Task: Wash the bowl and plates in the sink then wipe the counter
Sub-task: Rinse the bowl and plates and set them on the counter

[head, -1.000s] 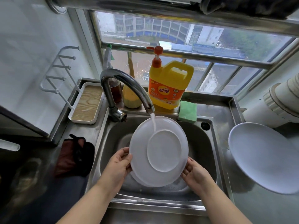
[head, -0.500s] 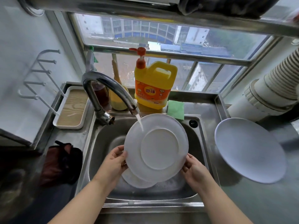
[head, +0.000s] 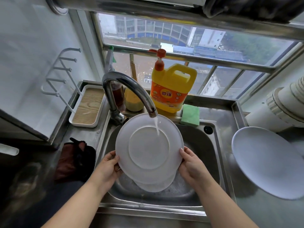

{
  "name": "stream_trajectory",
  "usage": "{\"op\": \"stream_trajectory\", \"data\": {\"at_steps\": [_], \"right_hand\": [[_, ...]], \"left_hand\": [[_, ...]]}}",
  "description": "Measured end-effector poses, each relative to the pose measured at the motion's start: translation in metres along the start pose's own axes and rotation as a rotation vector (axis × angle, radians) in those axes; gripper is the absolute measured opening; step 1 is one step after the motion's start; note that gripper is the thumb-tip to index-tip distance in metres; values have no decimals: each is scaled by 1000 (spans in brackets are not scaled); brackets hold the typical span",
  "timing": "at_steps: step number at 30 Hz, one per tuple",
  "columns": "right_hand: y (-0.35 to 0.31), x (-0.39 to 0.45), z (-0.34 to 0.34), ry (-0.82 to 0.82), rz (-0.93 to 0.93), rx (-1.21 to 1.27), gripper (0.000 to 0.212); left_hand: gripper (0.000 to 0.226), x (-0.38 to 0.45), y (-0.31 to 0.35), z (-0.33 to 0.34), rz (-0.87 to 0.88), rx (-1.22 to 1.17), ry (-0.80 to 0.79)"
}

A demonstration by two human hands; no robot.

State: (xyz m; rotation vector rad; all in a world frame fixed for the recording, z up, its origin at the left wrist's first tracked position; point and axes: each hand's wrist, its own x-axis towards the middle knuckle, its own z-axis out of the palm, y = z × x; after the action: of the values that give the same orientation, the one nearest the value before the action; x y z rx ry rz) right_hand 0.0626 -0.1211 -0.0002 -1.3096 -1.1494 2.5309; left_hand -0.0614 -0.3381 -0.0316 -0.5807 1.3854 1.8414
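We are rinsing the white plate, tilted underside-up beneath the faucet stream over the sink. Our left hand and right hand grip opposite rims. Next, probably turn it, then set it with the clean plate on the bench.

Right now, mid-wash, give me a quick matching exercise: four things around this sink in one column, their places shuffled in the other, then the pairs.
Things:
1. held plate
2. second plate
3. green sponge
4. dark cloth

Places:
A. on the counter left of the sink
B. under the tap's stream, gripped by both hands
C. on the sink's back ledge, beside the yellow detergent jug
D. on the counter right of the sink

Pairs: 1-B, 2-D, 3-C, 4-A
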Motion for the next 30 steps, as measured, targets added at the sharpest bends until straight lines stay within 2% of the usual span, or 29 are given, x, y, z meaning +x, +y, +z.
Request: {"op": "stream_trajectory", "data": {"at_steps": [2,5,9,12,14,16,18,21,23,26,30], "right_hand": [[-3,-1,5,-1,-50,-33,19],[-9,-8,7,-25,-173,-219,18],[-13,-23,1,-102,-467,-661,11],[-7,-34,-5,-140,-670,-991,19],[-1,-38,-10,-150,-864,-1204,14],[5,-40,-17,-208,-1033,-1337,10],[10,-42,-26,-260,-1114,-1412,15],[17,-37,-40,-239,-1081,-1488,16],[23,-31,-51,-119,-1024,-1481,12],[19,-30,-49,52,-737,-1237,35],[3,-28,-31,226,-409,-867,40]], "left_hand": [[20,-1,3,1,-40,80,-24],[41,-2,6,7,-104,219,-19],[35,-8,10,26,-189,214,-63],[51,-7,15,36,-277,166,-131],[56,-6,15,38,-307,197,-171],[41,-7,13,41,-309,264,-161],[27,-6,10,40,-292,311,-125],[29,-1,7,34,-243,325,-99],[37,0,7,30,-196,305,-101],[41,-1,9,28,-98,296,-115],[38,-5,13,26,4,256,-131]]}}
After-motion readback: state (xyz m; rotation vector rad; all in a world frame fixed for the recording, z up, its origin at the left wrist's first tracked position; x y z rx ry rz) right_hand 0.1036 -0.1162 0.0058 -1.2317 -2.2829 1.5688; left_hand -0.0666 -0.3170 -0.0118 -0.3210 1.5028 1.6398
